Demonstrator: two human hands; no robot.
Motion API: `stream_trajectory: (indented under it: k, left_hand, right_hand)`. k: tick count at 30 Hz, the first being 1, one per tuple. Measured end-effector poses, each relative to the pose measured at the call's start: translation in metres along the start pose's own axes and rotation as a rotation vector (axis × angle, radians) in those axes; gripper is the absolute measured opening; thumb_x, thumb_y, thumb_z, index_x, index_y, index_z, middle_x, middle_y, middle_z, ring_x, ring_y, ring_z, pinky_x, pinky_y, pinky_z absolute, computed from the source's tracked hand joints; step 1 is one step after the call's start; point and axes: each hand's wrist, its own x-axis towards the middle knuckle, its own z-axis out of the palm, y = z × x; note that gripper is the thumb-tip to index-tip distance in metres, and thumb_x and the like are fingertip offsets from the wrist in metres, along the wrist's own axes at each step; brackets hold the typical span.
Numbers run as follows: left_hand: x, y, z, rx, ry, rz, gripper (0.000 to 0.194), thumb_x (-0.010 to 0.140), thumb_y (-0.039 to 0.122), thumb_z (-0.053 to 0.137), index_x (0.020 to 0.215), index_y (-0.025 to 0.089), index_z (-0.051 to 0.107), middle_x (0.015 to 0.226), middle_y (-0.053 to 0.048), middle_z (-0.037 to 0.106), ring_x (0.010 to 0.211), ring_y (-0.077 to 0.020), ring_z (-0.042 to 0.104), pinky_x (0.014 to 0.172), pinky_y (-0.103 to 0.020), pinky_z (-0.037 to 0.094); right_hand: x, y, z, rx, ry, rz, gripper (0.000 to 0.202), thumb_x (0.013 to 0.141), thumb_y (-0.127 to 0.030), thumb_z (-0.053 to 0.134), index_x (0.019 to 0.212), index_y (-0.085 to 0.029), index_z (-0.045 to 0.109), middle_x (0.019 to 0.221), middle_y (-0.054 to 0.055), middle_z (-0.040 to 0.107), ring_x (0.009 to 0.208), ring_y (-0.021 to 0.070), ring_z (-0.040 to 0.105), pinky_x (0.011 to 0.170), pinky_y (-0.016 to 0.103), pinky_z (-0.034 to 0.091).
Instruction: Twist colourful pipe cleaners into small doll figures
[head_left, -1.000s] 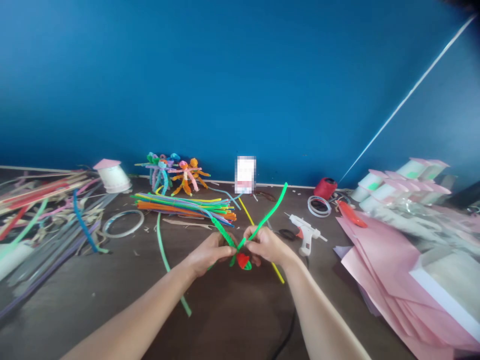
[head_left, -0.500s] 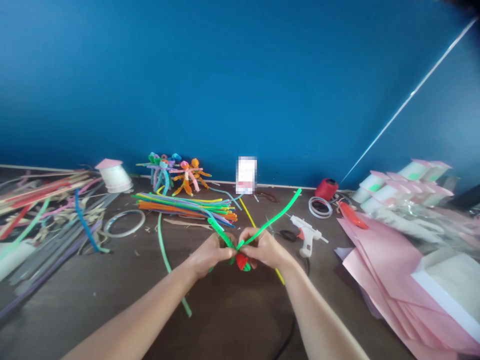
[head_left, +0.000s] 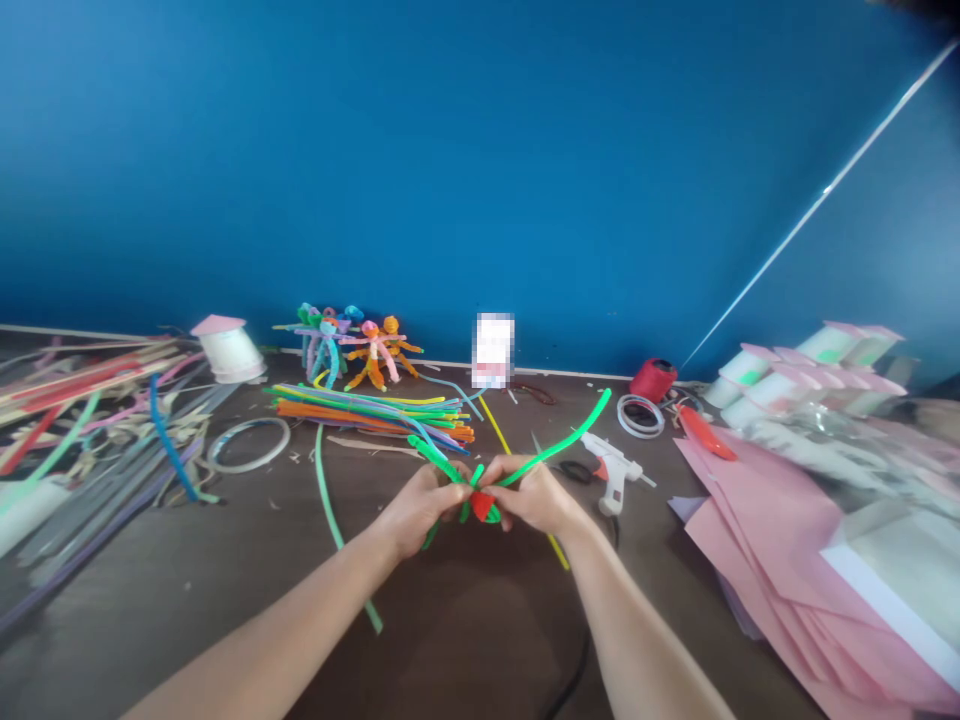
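Head view: red-green piece, long strand slanted far-right
Fingers: both sets clamped it
Surface: lay dark
Wall: was blue

Bare dark tabletop lies open between the person's forearms, below both hands. Past the left hand, a bundle of multicoloured pipe cleaners blocks the way toward the blue wall; a pale-green pipe cleaner crosses under the left forearm. Just beyond the right hand lies a white glue gun, with a black cable passing beneath the right forearm. Between that forearm and the pink sheets, a free strip remains.
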Motion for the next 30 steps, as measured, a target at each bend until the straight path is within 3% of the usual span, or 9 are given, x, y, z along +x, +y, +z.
stream_trajectory:
  k: [6, 14, 25, 30]
  left_hand:
    - [0.001, 0.005, 0.001, 0.122, 0.05, -0.017, 0.018, 0.061, 0.026, 0.06, 0.071, 0.013, 0.051, 0.051, 0.006, 0.043, 0.041, -0.0042, 0.032, 0.041, -0.019, 0.022]
    - [0.001, 0.008, -0.004, 0.154, -0.092, -0.006, 0.019, 0.066, 0.029, 0.059, 0.074, 0.013, 0.053, 0.053, 0.006, 0.045, 0.042, -0.0044, 0.032, 0.042, -0.019, 0.024]
    - [-0.001, 0.01, 0.001, 0.435, 0.004, 0.057, 0.017, 0.07, 0.028, 0.052, 0.071, 0.013, 0.058, 0.051, 0.006, 0.045, 0.045, -0.0066, 0.034, 0.045, -0.02, 0.025]
    - [0.001, 0.012, -0.003, 0.368, -0.062, 0.001, 0.015, 0.069, 0.027, 0.052, 0.071, 0.013, 0.055, 0.049, 0.007, 0.04, 0.044, -0.0066, 0.033, 0.044, -0.02, 0.025]
  right_hand:
    - [-0.003, -0.004, -0.008, -0.095, -0.032, 0.009, 0.008, 0.072, -0.021, 0.054, 0.072, -0.014, 0.059, 0.054, -0.003, 0.055, 0.037, 0.0058, 0.05, 0.036, 0.016, 0.039]
    - [-0.001, 0.0, -0.009, -0.148, -0.011, 0.0, 0.011, 0.072, -0.024, 0.055, 0.075, -0.014, 0.06, 0.057, -0.002, 0.055, 0.038, 0.0053, 0.047, 0.037, 0.016, 0.039]
    - [-0.004, -0.006, -0.01, -0.344, -0.047, 0.006, 0.014, 0.075, -0.023, 0.05, 0.079, -0.016, 0.062, 0.065, 0.0, 0.058, 0.042, 0.0057, 0.05, 0.04, 0.015, 0.04]
    - [-0.003, -0.007, -0.01, -0.375, -0.024, -0.003, 0.015, 0.077, -0.025, 0.049, 0.079, -0.016, 0.061, 0.061, -0.001, 0.058, 0.043, 0.0066, 0.05, 0.043, 0.017, 0.04]
